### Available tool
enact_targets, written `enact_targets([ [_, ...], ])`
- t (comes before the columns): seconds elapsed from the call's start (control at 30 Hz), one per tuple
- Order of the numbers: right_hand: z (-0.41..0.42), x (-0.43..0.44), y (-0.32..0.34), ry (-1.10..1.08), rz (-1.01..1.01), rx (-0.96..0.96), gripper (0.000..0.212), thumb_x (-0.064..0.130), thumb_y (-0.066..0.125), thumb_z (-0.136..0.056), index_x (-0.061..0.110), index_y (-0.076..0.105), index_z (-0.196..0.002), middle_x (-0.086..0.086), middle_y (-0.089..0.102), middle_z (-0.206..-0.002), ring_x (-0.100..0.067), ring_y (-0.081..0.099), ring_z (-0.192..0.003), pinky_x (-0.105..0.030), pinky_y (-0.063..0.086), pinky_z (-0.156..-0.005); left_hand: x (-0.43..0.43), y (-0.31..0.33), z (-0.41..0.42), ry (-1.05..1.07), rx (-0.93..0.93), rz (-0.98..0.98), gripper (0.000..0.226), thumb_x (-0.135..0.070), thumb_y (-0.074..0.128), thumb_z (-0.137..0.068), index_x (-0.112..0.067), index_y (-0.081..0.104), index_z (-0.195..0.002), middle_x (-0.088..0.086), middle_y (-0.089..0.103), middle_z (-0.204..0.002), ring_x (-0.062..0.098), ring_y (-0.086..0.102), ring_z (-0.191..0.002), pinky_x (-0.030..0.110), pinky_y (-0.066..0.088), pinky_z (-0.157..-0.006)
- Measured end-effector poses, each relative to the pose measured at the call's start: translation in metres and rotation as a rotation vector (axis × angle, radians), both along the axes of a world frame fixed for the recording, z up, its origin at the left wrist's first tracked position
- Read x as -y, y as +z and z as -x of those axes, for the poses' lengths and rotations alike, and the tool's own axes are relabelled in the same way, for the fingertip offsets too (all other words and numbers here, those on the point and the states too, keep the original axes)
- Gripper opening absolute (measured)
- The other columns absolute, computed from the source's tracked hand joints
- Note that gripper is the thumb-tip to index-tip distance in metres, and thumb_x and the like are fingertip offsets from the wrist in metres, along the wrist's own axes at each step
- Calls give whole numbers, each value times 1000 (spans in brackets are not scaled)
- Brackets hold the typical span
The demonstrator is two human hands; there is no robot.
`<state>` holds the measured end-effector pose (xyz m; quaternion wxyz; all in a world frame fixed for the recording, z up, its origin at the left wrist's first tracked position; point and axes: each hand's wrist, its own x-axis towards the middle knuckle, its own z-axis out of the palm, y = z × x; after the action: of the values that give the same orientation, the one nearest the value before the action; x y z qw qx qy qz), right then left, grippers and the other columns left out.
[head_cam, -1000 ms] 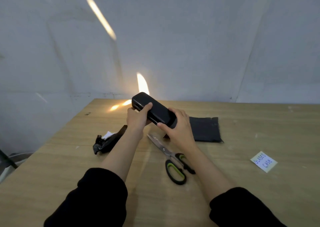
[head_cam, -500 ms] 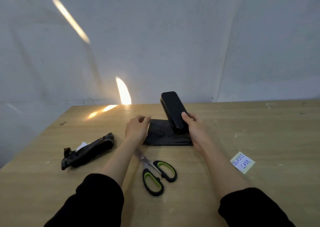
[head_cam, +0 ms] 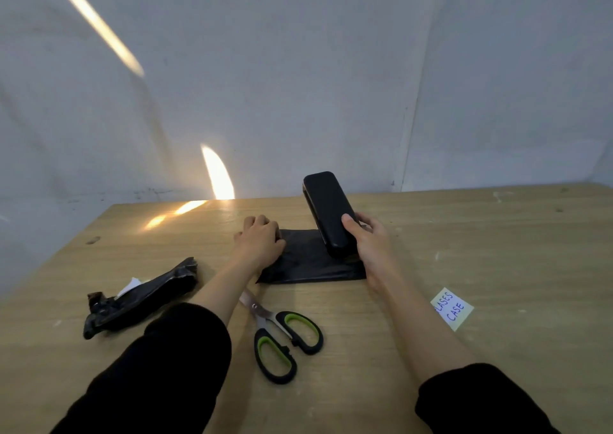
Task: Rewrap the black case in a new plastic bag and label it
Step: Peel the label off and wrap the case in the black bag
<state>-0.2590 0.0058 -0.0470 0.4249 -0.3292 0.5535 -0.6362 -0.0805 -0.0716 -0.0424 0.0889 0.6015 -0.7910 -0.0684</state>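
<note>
The right hand (head_cam: pixel 370 248) grips the black case (head_cam: pixel 326 211) at its lower end, thumb (head_cam: pixel 349 224) laid across the front face and the other fingers curled round the back. The case stands tilted, its upper end leaning away and to the left, above the line of the table's far edge. Its lower end sits over the right part of a flat black plastic bag (head_cam: pixel 308 264); whether it touches the bag cannot be told.

The left hand (head_cam: pixel 260 241) lies knuckles-up on the bag's left end with its fingers curled down. Whether they pinch the plastic cannot be told.

The bag lies flat on the wooden table (head_cam: pixel 497 251), its near edge straight and its right corner just beside the right wrist. The closed blades of green-and-black scissors (head_cam: pixel 282 334) run under the left forearm, close to the bag's near left corner, handles toward the person.

Bare wood stretches right of the right hand as far as the yellow sticky note (head_cam: pixel 452 308), handwritten "CASE", and beyond it. To the left, well apart from the bag, lies a crumpled black wrapper (head_cam: pixel 142 297) with a scrap of white paper (head_cam: pixel 131 286) showing, near the table's slanting left edge. The far edge meets the grey wall (head_cam: pixel 298 85).
</note>
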Motion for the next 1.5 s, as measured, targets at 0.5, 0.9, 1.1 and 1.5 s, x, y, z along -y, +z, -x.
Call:
enact_targets([
  [0.5,-9,-14,46,9,196,-43,59,29,78,-73,12,56,-126,-3,65,-120,-21,63,-110,-43,52,-95,-42,67,-21,-220,-337,405,9,-16,58,-91,-13,66,-94,-4,52,-82,16,52,-79,23,33,-69],
  [0.9,-36,-57,82,62,303,-112,58,29,78,-73,19,50,-123,-3,59,-123,-26,58,-114,-48,53,-93,-79,126,-41,-325,-325,289,24,-36,63,-89,-13,65,-81,0,64,-82,14,58,-78,21,40,-65],
  [1.1,-10,-63,76,50,250,-83,51,19,79,-74,17,50,-116,-7,61,-118,-26,61,-108,-49,53,-92,-66,126,-8,-326,-359,230,9,-16,72,-76,-13,64,-75,1,64,-81,14,56,-70,27,47,-65],
  [1.5,26,-37,28,3,39,-301,50,21,79,-76,18,46,-112,8,55,-100,-10,62,-88,-29,56,-75,-6,74,60,-262,-239,91,22,-1,63,-83,-8,72,-102,10,70,-106,22,63,-92,30,49,-84],
])
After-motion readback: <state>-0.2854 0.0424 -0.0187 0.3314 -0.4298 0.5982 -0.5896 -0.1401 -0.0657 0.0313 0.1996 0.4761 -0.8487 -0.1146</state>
